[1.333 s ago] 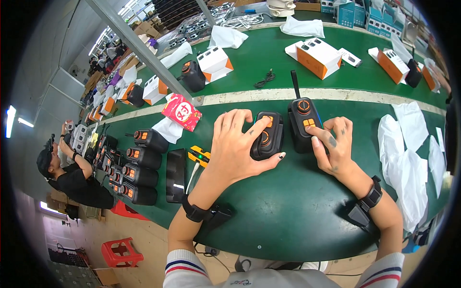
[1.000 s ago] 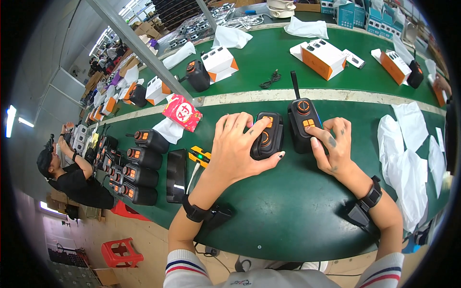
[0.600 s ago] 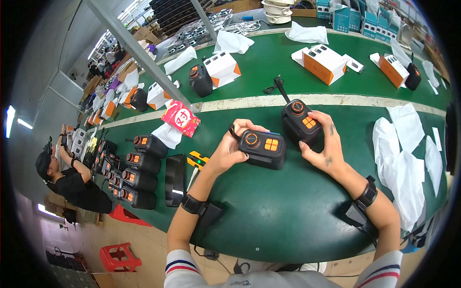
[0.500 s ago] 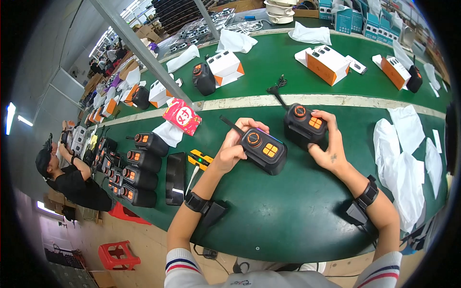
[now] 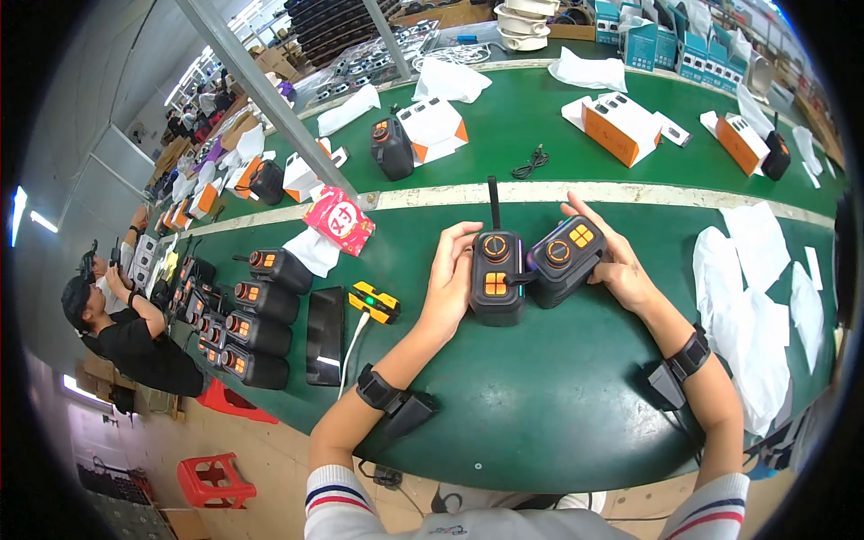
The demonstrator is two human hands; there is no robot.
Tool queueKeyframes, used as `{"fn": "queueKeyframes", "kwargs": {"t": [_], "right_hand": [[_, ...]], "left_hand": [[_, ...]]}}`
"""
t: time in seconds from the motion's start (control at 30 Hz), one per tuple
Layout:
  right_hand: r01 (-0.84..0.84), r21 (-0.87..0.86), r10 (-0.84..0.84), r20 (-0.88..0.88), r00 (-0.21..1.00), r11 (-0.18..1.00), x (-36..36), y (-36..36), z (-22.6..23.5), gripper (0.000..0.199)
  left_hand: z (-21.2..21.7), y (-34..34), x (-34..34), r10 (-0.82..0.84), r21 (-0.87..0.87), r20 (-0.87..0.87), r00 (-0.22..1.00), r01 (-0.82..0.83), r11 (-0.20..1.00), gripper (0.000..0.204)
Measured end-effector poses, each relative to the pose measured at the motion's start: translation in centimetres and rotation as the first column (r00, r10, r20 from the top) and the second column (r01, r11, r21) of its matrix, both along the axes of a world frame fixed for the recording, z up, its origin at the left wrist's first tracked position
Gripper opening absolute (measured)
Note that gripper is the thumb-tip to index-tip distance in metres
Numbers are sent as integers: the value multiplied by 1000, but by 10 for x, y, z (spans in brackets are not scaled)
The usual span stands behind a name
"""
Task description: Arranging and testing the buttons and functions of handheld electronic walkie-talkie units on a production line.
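Note:
My left hand (image 5: 450, 281) is closed round the side of a black portable speaker (image 5: 498, 311) with an orange-ringed knob and several orange buttons. Its black strap stands up from the far end. A second speaker of the same kind (image 5: 560, 281), tilted to the right, is gripped by my right hand (image 5: 623, 270). The two speakers meet or nearly meet at their inner sides, with the strap of the right one lying between them. Coloured light shows along their edges. Both are above the green table (image 5: 540, 387); whether they rest on it I cannot tell.
Several similar speakers (image 5: 261, 333) stand at the left, beside a black phone-like slab (image 5: 325, 337) and a yellow-black gadget (image 5: 375, 303) with a white cable. A red tissue pack (image 5: 338, 221) lies beyond. White bags (image 5: 742, 315) lie right; a coiled cable (image 5: 531, 164) lies far. Co-workers (image 5: 135, 333) are at left.
My hands have brought the two speakers together. The left speaker has turned more upright, and the right one has tilted and come nearer, its strap swinging inward.

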State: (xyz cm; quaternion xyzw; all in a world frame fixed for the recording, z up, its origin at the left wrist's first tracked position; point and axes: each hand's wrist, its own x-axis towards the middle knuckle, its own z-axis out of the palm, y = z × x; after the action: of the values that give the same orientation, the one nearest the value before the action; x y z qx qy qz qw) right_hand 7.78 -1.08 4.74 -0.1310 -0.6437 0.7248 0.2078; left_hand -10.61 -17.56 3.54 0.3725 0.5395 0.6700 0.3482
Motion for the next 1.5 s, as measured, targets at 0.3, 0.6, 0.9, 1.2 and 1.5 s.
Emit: {"fn": "queueKeyframes", "kwargs": {"t": [0.3,0.6,0.9,1.2,1.5], "right_hand": [[-88,225,90,4,996,970,-18,-12,-8,78],[-350,215,352,31,936,912,-15,-15,8,82],[-392,41,393,-30,919,919,-28,-25,9,79],[305,140,-287,-131,949,942,-43,-33,-11,61],[391,793,-273,-292,917,467,-56,-61,-17,69]], "left_hand": [[12,-15,1,-105,41,188,977,99,994,46],[15,-22,-6,-134,97,122,983,123,988,42],[15,-32,-30,-99,108,-24,995,101,989,36],[15,-39,-35,-15,101,-15,1000,17,995,36],[10,-46,-45,17,80,-102,995,-9,997,37]]}}
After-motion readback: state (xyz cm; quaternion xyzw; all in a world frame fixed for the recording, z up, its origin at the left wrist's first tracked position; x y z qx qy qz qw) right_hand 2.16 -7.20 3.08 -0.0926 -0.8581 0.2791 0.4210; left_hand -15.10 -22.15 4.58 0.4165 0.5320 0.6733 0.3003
